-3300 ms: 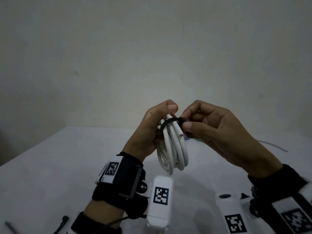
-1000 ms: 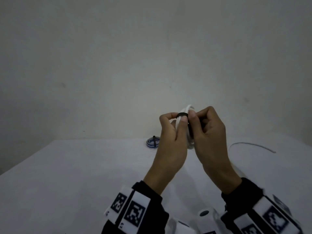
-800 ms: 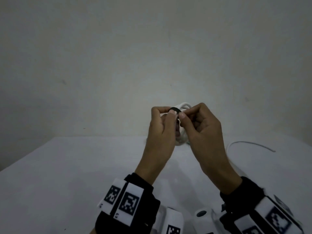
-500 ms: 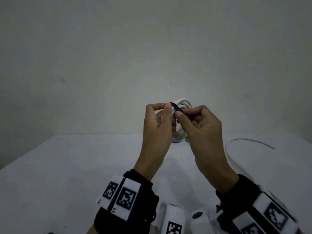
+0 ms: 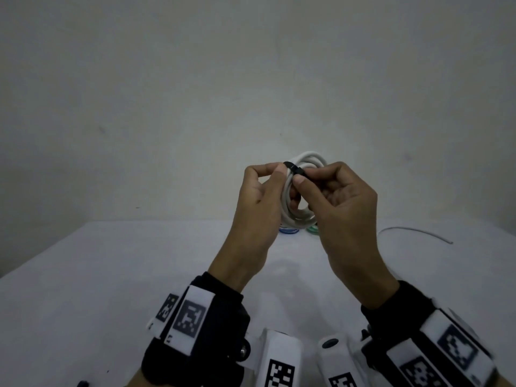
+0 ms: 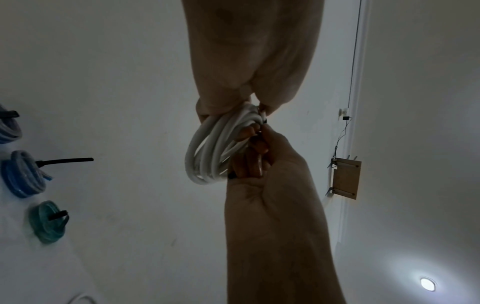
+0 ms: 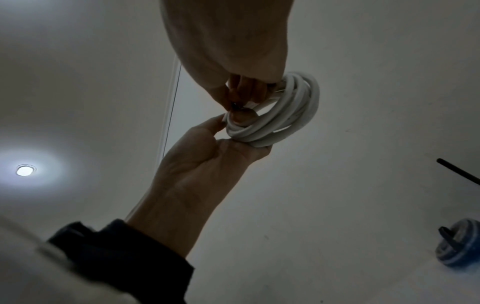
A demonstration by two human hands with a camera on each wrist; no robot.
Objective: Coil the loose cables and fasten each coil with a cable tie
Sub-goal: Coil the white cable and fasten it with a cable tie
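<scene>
Both hands are raised above the white table (image 5: 117, 275) with the white cable coil (image 5: 304, 188) held between them; the left hand (image 5: 259, 202) has thumb and fingers curled round the coil's near side, and the right hand (image 5: 343, 196) pinches the black cable tie (image 5: 293, 170) at the coil's top between thumb and forefinger. Most of the tie is hidden by the fingers; the blue coil (image 6: 23, 174) and green coil (image 6: 48, 222) lie tied on the table beyond, mostly covered in the head view; a thin loose cable (image 5: 416, 233) lies to the right.
</scene>
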